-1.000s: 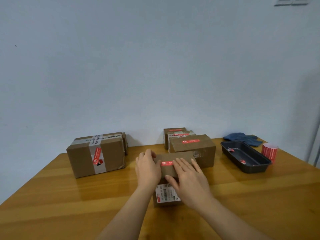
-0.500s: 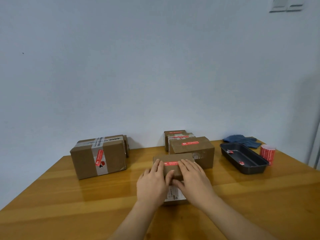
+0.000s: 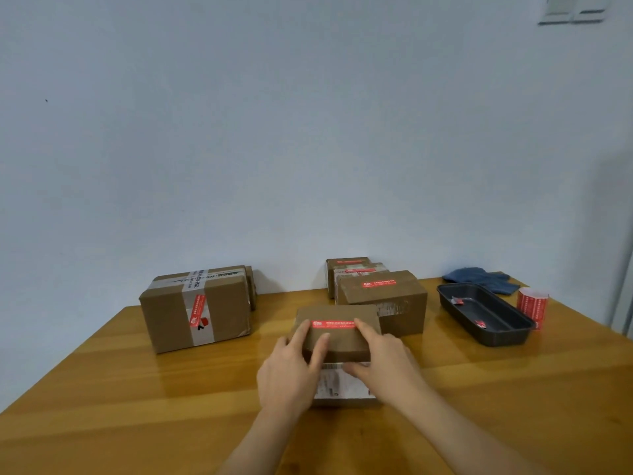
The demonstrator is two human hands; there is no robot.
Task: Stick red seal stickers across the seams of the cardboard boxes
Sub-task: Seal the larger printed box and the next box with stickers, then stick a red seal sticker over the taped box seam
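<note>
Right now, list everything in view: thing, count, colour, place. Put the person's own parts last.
cardboard boxes: at least five, brown; near box under the hands, big box at left, box behind it, three at centre back
red seal stickers: one visible on each of five boxes, e.g. near box; none seen on the hidden sixth
tray: one, black, right, holding two small red scraps
sticker roll: one, red, right of the tray
cloth: one, blue, right rear
table: one, wooden
wall switches: white, top right
left hand: on the near box
right hand: on the near box
</note>
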